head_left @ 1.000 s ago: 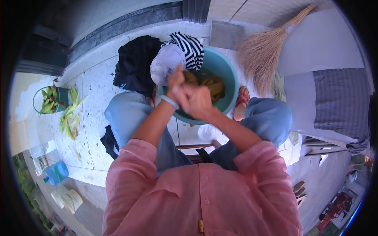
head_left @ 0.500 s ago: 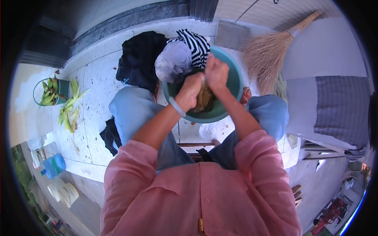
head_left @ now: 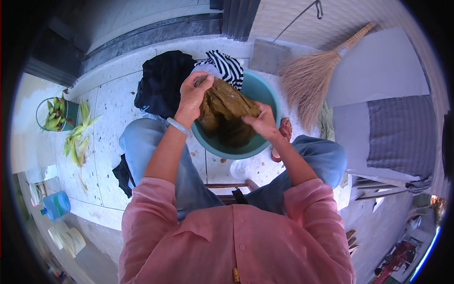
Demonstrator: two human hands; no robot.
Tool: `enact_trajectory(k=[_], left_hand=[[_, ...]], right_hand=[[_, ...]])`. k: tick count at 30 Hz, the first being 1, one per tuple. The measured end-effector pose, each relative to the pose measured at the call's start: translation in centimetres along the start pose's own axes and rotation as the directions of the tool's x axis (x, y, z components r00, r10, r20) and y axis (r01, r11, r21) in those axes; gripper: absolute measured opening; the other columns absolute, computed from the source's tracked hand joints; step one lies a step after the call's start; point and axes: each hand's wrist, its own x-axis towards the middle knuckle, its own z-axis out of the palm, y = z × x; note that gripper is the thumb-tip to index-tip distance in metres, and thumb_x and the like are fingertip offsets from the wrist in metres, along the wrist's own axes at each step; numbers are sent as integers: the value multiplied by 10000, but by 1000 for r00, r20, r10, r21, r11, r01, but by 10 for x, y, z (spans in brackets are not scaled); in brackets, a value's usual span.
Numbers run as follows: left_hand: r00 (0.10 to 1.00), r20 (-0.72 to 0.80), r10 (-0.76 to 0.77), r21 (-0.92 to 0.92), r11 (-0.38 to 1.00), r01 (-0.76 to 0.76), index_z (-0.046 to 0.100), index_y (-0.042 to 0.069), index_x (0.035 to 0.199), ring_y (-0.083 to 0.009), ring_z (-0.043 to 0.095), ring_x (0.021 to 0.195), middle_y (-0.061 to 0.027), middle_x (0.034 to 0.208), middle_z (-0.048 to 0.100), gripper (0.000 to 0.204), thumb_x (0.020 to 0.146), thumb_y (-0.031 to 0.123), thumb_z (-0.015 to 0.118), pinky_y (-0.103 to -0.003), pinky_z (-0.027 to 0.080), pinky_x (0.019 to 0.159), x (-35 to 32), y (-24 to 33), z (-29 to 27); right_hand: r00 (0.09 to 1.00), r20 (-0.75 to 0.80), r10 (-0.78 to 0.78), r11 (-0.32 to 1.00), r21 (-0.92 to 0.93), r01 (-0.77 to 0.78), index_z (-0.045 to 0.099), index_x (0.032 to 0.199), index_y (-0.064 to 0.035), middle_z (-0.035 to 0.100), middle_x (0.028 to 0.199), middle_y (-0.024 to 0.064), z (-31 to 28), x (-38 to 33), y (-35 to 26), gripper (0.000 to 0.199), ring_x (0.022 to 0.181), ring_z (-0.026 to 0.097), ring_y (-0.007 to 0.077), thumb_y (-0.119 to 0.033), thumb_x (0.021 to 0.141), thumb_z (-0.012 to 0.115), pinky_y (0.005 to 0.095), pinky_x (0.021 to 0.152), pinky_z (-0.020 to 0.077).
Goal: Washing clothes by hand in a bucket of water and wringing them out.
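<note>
A wet, olive-brown cloth (head_left: 224,106) is spread between my two hands over a round teal basin (head_left: 267,87). My left hand (head_left: 193,97), with a pale bangle at its wrist, grips the cloth's upper left part, thumb on top. At the cloth's right edge my right hand (head_left: 263,121) pinches it between thumb and fingers. The cloth's lower part hangs down into the basin, where it looks darker. Behind my left hand, a black-and-white striped cloth (head_left: 226,67) and a pale grey cloth (head_left: 206,69) lie at the basin's far rim, partly hidden.
Black clothing (head_left: 163,83) lies on the tiled floor left of the basin. A straw broom (head_left: 312,85) leans at the right. Further left stand a green basket (head_left: 72,113) of corn ears and loose husks (head_left: 78,137). A blue water jug (head_left: 56,205) lies behind them.
My hands, close together and gripping the bunched cloth before, have moved apart and opened it out. The left hand has gone left, and the right hand is lower.
</note>
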Motion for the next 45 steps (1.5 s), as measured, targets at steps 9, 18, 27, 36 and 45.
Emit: enact_trajectory(k=[9, 18, 27, 36, 45], left_hand=[[966, -148, -213, 552, 792, 259, 630, -35, 756, -180, 594, 662, -119, 771, 650, 421, 885, 358, 553, -348, 438, 592, 27, -98, -34], [826, -187, -532, -196, 844, 500, 629, -15, 797, -189, 585, 668, -96, 767, 609, 230, 849, 192, 542, -356, 450, 588, -25, -81, 52], [894, -84, -440, -8, 897, 441, 596, 34, 710, -106, 489, 615, -19, 691, 535, 212, 845, 191, 552, -302, 388, 523, -26, -52, 53], [855, 460, 239, 769, 376, -518, 506, -13, 1163, -350, 598, 934, -213, 1021, 607, 808, 566, 435, 816, -395, 455, 843, -35, 11, 13], [930, 326, -169, 885, 399, -238, 652, -3, 840, -294, 636, 727, -140, 778, 661, 464, 535, 290, 842, -380, 472, 682, -32, 11, -3]], right_hand=[[718, 37, -695, 630, -450, 633, 563, 891, -26, 615, 777, 181, 77, -23, -63, 142, 730, 641, 295, -158, 840, 578, 366, 650, 513], [818, -501, -282, 819, -569, -66, 592, 757, -14, 588, 697, 231, 40, 36, -9, 344, 692, 583, 429, -308, 909, 497, 463, 592, 459], [766, -484, -423, 834, -538, 120, 572, 743, 22, 571, 678, 248, 41, 29, -16, 319, 590, 578, 412, -230, 921, 490, 445, 526, 439], [935, -183, -305, 944, -189, 271, 574, 813, -13, 545, 661, 51, 29, 27, -19, 252, 599, 519, 139, -249, 902, 577, 283, 563, 433], [948, 305, -96, 991, -61, 119, 517, 1176, -75, 587, 1047, 44, 17, 6, -33, 451, 986, 546, 127, -202, 796, 722, 265, 832, 445]])
